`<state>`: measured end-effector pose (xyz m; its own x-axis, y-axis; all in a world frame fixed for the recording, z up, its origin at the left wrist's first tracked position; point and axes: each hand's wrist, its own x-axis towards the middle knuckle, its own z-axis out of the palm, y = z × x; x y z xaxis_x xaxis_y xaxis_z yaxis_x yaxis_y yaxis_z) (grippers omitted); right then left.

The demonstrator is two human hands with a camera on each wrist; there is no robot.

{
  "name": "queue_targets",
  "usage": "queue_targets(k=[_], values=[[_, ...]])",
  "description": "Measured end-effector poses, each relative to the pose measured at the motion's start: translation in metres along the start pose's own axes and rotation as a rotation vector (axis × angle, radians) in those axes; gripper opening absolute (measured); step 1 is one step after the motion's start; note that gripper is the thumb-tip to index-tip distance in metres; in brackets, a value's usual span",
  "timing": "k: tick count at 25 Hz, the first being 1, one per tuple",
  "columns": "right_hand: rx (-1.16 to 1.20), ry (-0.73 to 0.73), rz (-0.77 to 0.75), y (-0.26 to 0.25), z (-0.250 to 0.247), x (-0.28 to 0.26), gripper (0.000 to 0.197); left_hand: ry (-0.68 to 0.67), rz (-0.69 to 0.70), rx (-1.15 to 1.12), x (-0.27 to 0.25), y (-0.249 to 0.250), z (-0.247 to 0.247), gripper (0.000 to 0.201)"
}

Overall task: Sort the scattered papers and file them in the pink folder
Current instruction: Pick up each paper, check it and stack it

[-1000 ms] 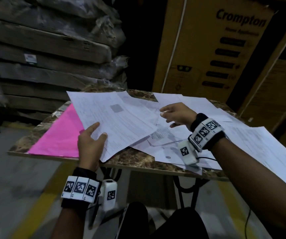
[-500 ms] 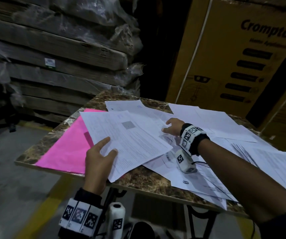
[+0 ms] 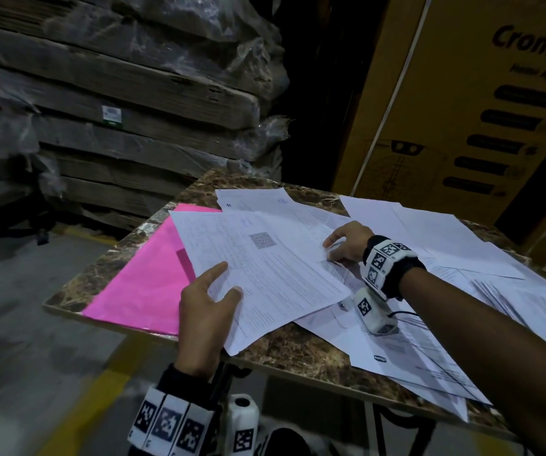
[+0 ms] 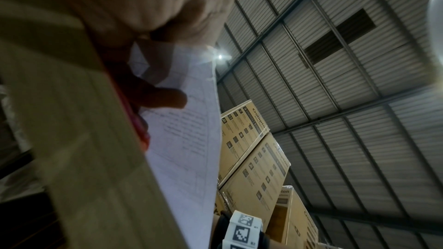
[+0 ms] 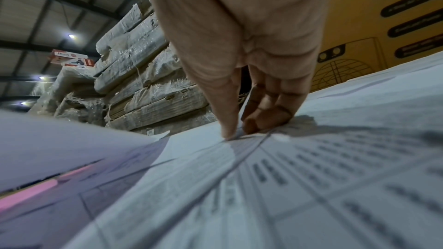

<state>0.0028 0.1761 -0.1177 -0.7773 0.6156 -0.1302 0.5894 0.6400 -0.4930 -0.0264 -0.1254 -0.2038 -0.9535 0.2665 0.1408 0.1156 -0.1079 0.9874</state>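
We see our left hand (image 3: pixel 207 311) at the near edge of the table (image 3: pixel 298 353), holding a printed sheet (image 3: pixel 265 274) by its near-left corner: thumb and forefinger lie on top of the paper, and the left wrist view shows a finger (image 4: pixel 165 97) curled beneath it, so the sheet is pinched. This sheet carries a square code patch and lies tilted across the other papers, its left edge overlapping the pink folder (image 3: pixel 139 291). The folder lies flat on the left part of the table, closed as far as we can tell.

Our right hand (image 3: pixel 347 243) is farther back, near the middle of the table, fingers bent down onto the scattered papers (image 3: pixel 429 235). In the right wrist view the thumb (image 5: pixel 227 120) and curled fingertips (image 5: pixel 261 120) meet at the edge of a sheet, pinching or lifting it; we cannot tell which sheet it is.

More white sheets spread loosely to the right, some hanging over the table's near edge. Behind the table stand wrapped stacks (image 3: pixel 116 93) and a brown carton (image 3: pixel 479 110).
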Motion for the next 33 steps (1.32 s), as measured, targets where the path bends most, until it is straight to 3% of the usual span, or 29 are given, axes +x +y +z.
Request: queue_targets(k=[7, 14, 18, 25, 29, 33], values=[[0.064, 0.424, -0.182, -0.001, -0.012, -0.009, 0.019, -0.002, 0.014, 0.007, -0.002, 0.002, 0.002, 0.049], [0.173, 0.615, -0.251, 0.012, -0.030, -0.045, 0.022, -0.027, -0.020, 0.051, -0.005, 0.011, 0.001, 0.050], [0.387, 0.706, -0.290, 0.015, -0.054, -0.078, 0.022, -0.050, -0.042, 0.105, -0.003, 0.010, -0.001, 0.049], [0.917, 0.611, -0.221, 0.035, -0.064, -0.120, 0.023, -0.115, -0.025, 0.203, -0.005, 0.015, 0.003, 0.046], [0.973, 0.507, -0.165, 0.045, -0.026, -0.138, 0.025, -0.155, -0.050, 0.131, -0.012, 0.019, 0.001, 0.034], [0.914, 0.308, -0.075, 0.043, 0.005, -0.150, 0.026, -0.173, -0.070, 0.056, -0.013, 0.029, 0.003, 0.043]])
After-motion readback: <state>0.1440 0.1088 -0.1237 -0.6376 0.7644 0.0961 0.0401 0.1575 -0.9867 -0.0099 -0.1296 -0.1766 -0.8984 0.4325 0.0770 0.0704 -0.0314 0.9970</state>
